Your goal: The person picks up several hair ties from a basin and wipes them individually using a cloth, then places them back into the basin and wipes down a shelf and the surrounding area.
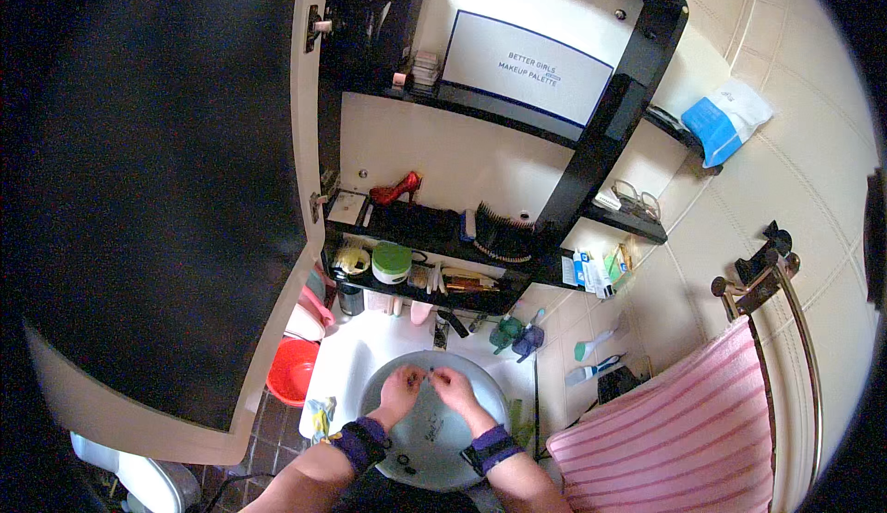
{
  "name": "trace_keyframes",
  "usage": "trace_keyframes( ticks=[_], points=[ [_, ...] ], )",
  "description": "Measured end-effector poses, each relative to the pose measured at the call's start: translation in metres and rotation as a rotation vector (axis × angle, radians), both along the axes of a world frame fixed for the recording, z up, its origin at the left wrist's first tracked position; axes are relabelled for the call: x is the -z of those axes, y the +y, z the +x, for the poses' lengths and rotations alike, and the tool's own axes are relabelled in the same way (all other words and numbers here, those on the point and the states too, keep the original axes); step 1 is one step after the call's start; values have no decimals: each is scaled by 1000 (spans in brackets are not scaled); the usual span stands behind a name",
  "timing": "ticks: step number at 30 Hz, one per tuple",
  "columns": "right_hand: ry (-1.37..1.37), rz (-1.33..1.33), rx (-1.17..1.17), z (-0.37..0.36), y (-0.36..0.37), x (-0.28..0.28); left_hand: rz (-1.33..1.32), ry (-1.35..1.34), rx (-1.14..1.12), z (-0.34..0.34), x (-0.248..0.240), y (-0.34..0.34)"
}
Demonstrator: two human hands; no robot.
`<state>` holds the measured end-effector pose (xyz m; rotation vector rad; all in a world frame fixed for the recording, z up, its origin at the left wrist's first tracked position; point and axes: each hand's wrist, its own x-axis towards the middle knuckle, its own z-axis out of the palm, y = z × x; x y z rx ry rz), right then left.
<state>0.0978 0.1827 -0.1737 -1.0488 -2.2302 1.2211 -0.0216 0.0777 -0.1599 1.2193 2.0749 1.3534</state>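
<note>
At lower centre, the basin (443,458) looked smooth, glossy; at lower right, the towel (665,430) was cloth, the rail (809,365) shiny metal.

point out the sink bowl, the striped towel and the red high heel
sink bowl (441,462): head view, bare inner surface
striped towel (670,421): head view, middle of the cloth
red high heel (395,190): head view, the shoe's side

Round basin (445,450), pale blue-grey, open side up, set in the white desk (334,379). Small dark specks (431,428) cluster near its middle; dark, rounded spots (404,459) lie toward its near left side, too small to identify.
</note>
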Motion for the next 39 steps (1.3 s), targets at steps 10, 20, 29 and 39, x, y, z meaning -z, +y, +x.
trace_keyframes(
  ticks=[10, 20, 29, 39],
  points=[
    [346, 353, 87, -87, 80, -214, 549, 203, -155, -76, -177, 101],
    [368, 521, 206, -130, 143, -217, 567, 341, -146, -103, -214, 154],
    [479, 476, 159, -118, 117, -214, 610, 369, -159, -102, -202, 152],
    [395, 222, 171, -53, 28, -136, 612, 280, -253, -43, -138, 103]
  ],
)
